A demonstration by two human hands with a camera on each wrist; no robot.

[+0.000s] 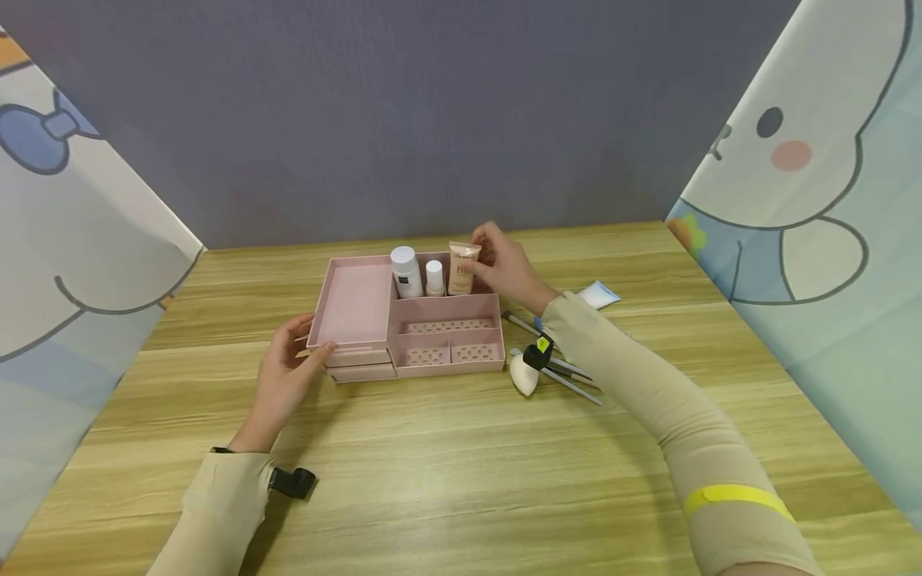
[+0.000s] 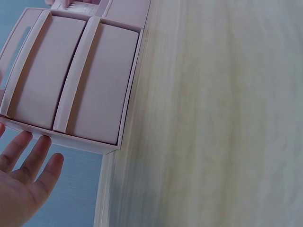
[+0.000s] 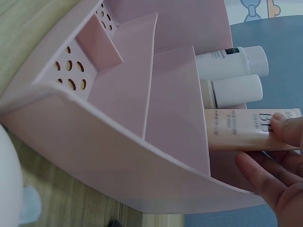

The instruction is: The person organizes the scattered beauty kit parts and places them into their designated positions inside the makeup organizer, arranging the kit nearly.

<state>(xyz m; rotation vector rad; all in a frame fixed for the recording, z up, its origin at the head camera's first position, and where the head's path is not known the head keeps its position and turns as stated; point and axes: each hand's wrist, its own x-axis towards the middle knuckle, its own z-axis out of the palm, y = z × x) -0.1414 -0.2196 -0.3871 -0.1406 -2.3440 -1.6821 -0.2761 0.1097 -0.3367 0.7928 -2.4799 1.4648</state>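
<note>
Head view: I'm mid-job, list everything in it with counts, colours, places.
Boxy plastic organiser: 1, pink, centre
Large round bottle: 1, white, rear compartment
Small round bottle: 1, white-capped, beside it
Squeeze tube: 1, peach, same compartment
Lying tube: 1, white-blue, right of organiser
Slim brushes: several, greyish, near it
Teardrop sponge: 1, white, by brushes
Table: 1, tan woodgrain, beneath
Flat panel: 1, bluish, back
Cartoon panels: 2, pastel, sides
Wrist cameras: 2, black, wrists
Armband: 1, yellow, right sleeve
Sleeves: 2, beige, arms
Left hand: 1, touching organiser's corner
Right hand: 1, pinching peach tube
</note>
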